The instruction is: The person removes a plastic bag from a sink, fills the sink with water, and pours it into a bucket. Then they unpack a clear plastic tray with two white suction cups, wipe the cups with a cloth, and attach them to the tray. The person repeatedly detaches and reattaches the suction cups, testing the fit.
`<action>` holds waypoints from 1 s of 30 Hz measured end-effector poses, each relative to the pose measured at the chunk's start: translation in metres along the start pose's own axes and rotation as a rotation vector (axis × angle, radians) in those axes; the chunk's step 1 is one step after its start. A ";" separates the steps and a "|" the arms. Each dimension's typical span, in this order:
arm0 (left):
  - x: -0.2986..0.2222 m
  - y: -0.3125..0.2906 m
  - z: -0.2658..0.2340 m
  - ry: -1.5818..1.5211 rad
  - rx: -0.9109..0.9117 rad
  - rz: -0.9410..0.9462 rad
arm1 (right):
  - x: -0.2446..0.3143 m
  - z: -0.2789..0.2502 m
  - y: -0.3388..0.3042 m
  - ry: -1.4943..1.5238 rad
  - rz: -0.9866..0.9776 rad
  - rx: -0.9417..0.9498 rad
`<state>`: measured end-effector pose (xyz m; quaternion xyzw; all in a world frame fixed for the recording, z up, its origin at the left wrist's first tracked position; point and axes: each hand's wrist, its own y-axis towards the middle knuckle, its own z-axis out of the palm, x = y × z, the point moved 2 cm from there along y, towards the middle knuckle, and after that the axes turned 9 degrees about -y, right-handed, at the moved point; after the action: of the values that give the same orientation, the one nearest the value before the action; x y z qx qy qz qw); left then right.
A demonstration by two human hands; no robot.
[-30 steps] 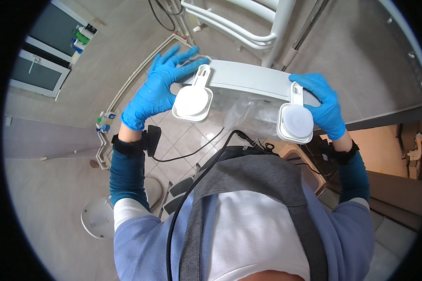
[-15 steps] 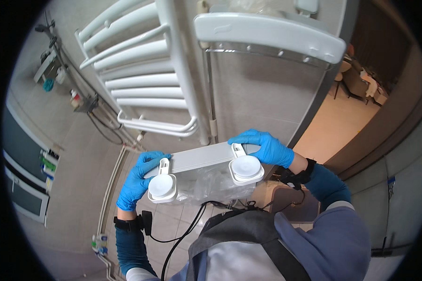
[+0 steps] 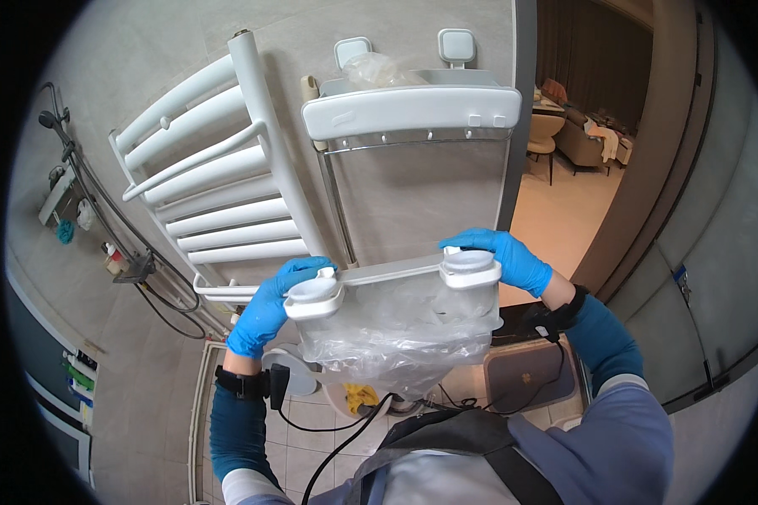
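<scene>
Both my hands wear blue gloves and grip a wall shelf [image 3: 387,270], one at each end, held up in front of me. It is pale grey and white, with two white mounts carrying round pads that look like suction cups. My left hand [image 3: 271,305] is closed around the left end, beside the left mount [image 3: 314,296]. Curled over the right end, my right hand [image 3: 505,259] is by the right mount [image 3: 469,268]. Crumpled clear plastic [image 3: 396,345] spreads below the shelf's edge; whether it is wrapping or a bag, I cannot tell.
A similar white shelf [image 3: 413,111] with a row of hooks is fixed to the wall ahead. White towel rails [image 3: 227,181] stand left of it, then a shower set [image 3: 76,143]. A doorway opens at right. A yellow cloth [image 3: 360,397] and a grey mat [image 3: 531,376] lie below.
The held shelf has tilted, so its mounts now face more upward and more of the clear plastic shows. The view has shifted, bringing the wall shelf's top and floor items into sight.
</scene>
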<state>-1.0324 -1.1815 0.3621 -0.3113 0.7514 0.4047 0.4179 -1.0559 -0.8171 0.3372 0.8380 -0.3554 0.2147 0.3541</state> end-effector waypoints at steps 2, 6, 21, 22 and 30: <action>0.000 0.005 0.002 -0.078 0.017 -0.058 | 0.004 -0.002 -0.005 -0.022 0.010 -0.029; 0.001 -0.001 0.004 -0.153 0.003 -0.126 | 0.010 0.004 -0.008 0.047 0.188 -0.005; -0.018 -0.181 -0.046 -0.076 -0.582 -0.209 | 0.069 0.135 0.078 0.516 0.049 0.270; -0.023 -0.192 -0.048 -0.096 -0.614 -0.235 | 0.074 0.145 0.085 0.534 0.046 0.295; -0.038 -0.265 -0.059 -0.074 -0.835 -0.304 | 0.108 0.219 0.122 0.730 0.054 0.491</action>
<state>-0.8232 -1.3546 0.3226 -0.5458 0.4539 0.6181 0.3377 -1.0523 -1.0892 0.3133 0.7569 -0.1672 0.5839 0.2413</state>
